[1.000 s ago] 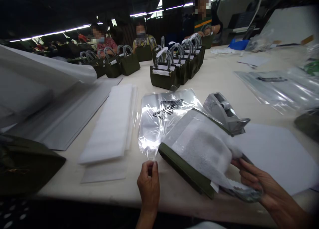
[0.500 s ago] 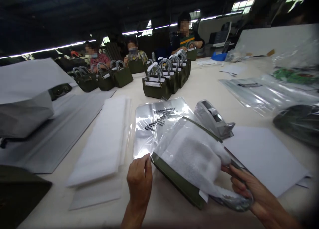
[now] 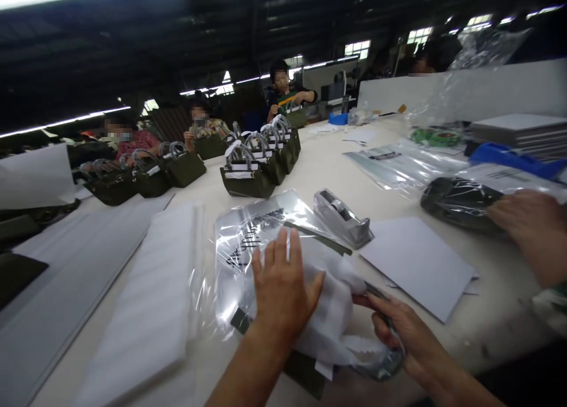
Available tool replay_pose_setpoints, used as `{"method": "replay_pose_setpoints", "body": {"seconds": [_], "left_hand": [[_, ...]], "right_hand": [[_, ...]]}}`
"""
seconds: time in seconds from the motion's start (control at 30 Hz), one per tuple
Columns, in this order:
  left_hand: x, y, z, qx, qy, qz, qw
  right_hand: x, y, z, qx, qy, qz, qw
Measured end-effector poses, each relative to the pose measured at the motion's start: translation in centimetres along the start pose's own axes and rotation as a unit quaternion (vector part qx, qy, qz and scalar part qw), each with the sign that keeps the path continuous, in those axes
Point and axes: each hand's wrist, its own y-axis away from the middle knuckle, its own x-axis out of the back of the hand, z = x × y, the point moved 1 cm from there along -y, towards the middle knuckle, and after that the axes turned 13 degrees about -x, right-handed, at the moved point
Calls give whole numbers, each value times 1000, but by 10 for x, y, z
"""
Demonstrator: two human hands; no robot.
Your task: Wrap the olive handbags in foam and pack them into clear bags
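Note:
A dark green handbag [image 3: 305, 371] lies on its side in front of me, its front covered by white foam sheet [image 3: 328, 312] and clear film. My left hand [image 3: 283, 283] rests flat over that covering, fingers stretched out, hiding part of the bag. The fingers of my right hand [image 3: 394, 324] are wrapped round the plastic-wrapped handle [image 3: 385, 362] at the bag's lower right. Partly under the bag is a clear printed plastic bag [image 3: 248, 235]. A grey tape dispenser [image 3: 343, 218] stands just beyond.
White foam sheets [image 3: 146, 300] are stacked on the left. White paper sheets [image 3: 420, 265] lie on the right. There, another person's hand [image 3: 527, 224] touches a plastic-wrapped dark bag [image 3: 460, 203]. Several green handbags [image 3: 248, 182] stand in rows farther back, where co-workers sit.
My left hand has moved from the bag's left corner onto its covering and opened flat. My right hand keeps the handle. The view has swung right, and another person's hand has appeared.

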Motion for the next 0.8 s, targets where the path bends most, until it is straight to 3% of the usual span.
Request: {"method": "replay_pose_setpoints", "body": {"seconds": [0.07,0.13,0.23,0.37,0.47,0.67,0.8], "left_hand": [[-14,-43,3,-14,-12,-47,999],[-26,-70,12,-43,-9,-71,997],[-34,-73,37,-108,7,-76,991],[-30,-28,65,-148,12,-44,988],[-22,19,59,-94,-5,41,995],[-18,127,7,160,-58,84,982],[-41,170,-15,358,17,134,924]], "right_hand": [[-2,4,1,13,4,-8,1000],[-3,7,3,27,7,-7,1000],[-3,10,6,35,4,-13,999],[0,7,10,30,-17,-40,999],[9,-2,15,-4,-34,-41,999],[29,-18,25,-75,-56,31,995],[25,-18,25,-167,-120,-41,978]]}}
